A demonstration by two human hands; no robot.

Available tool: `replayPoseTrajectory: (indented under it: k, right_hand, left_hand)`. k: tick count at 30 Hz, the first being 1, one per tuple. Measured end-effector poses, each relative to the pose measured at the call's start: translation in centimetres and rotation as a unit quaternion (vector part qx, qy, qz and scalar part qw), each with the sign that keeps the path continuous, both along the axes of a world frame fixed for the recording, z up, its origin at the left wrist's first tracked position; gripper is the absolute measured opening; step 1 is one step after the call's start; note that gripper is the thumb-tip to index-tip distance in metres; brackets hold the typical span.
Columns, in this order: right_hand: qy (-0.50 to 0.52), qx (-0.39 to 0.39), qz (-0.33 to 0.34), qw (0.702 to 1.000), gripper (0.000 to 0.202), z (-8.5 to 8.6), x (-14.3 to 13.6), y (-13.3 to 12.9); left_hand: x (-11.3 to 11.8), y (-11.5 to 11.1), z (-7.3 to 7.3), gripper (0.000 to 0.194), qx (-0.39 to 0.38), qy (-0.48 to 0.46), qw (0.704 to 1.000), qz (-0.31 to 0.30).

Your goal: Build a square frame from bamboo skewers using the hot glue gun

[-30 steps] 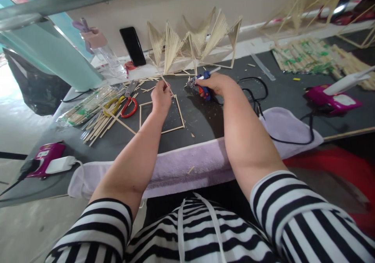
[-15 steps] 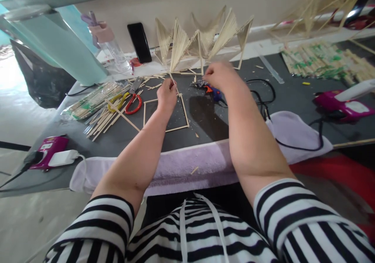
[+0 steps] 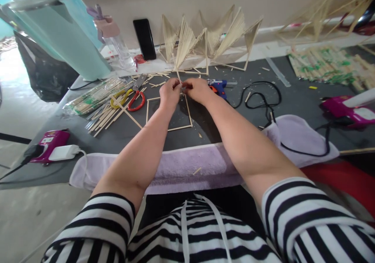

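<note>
A square frame of thin wooden sticks (image 3: 188, 111) lies on the grey table. At its far right corner, my left hand (image 3: 170, 95) pinches a wooden stick (image 3: 177, 72) that rises from that corner. My right hand (image 3: 197, 90) meets it there, its fingers closed at the foot of the same stick; the fingertips hide the joint. Just right of my right hand is a blue and orange glue gun (image 3: 218, 88). One loose stick (image 3: 130, 115) slants toward the frame's left side, partly behind my left forearm.
Scissors (image 3: 136, 100), loose sticks and a stick packet (image 3: 95, 95) lie left. Behind stand a phone (image 3: 145, 39), a bottle (image 3: 113, 40) and a folded stick model (image 3: 205, 44). Right are a black cable (image 3: 279, 95), stick bundles (image 3: 322, 66) and a purple power socket (image 3: 345, 111). A lilac towel (image 3: 199, 165) lines the front edge.
My right hand has moved left from near the glue gun to join my left hand at the stick. The glue gun is now more visible. The view has shifted slightly.
</note>
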State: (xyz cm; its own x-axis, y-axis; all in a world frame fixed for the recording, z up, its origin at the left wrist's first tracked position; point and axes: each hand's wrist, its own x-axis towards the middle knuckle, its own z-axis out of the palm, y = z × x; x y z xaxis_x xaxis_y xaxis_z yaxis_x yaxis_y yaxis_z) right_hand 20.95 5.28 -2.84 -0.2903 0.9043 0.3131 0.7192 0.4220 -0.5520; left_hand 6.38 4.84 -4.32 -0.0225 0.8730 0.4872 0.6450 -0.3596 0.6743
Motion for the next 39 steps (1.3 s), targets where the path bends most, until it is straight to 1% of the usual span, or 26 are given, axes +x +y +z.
replayPoseTrajectory:
  k: [4,7,11,14,16,18,24,28,31,35,39]
  right_hand:
    - [-0.009,0.024,-0.026,0.999,0.014,-0.5,-0.8,0.6]
    - [-0.019,0.037,-0.024,0.999,0.011,-0.8,-0.8,0.9]
    - [-0.014,0.044,-0.016,0.999,0.011,-0.6,-0.6,0.7]
    - [0.006,0.04,-0.025,0.999,0.014,-0.1,-0.4,0.3]
    - [0.021,0.033,-0.038,0.998,0.017,0.1,-0.2,0.1]
    - [0.035,0.027,-0.048,0.998,0.02,0.1,0.0,0.0]
    - [0.059,0.003,-0.051,0.997,0.025,-0.3,0.4,0.2]
    - [0.066,-0.002,-0.058,0.996,0.025,-1.0,0.8,0.3]
    - [0.067,-0.011,-0.042,0.997,0.022,-1.4,1.2,0.1]
    - [0.063,-0.015,-0.033,0.997,0.021,-1.3,1.1,-0.2]
    - [0.053,-0.013,-0.027,0.998,0.018,-1.2,0.8,-0.2]
  left_hand:
    - [-0.2,0.0,0.1,0.018,-0.011,0.003,1.0,-0.01]
    - [-0.5,0.1,0.2,0.021,-0.018,0.024,0.999,-0.016]
    - [-0.8,0.4,-0.1,0.026,-0.021,0.075,0.997,-0.007]
    - [-1.0,0.6,-0.5,0.03,-0.059,0.118,0.991,0.004]
    - [-1.0,0.6,-0.6,0.03,-0.091,0.142,0.985,0.023]
    - [-0.9,0.6,-0.6,0.029,-0.106,0.158,0.981,0.035]
    - [-0.9,0.8,-0.9,0.025,-0.089,0.136,0.986,0.029]
    - [-1.0,1.0,-1.1,0.024,-0.085,0.163,0.983,0.026]
    - [-1.0,0.8,-1.1,0.024,-0.094,0.187,0.978,0.025]
    - [-0.9,0.6,-0.9,0.025,-0.088,0.174,0.98,0.023]
    - [-0.8,0.5,-0.9,0.026,-0.084,0.164,0.982,0.033]
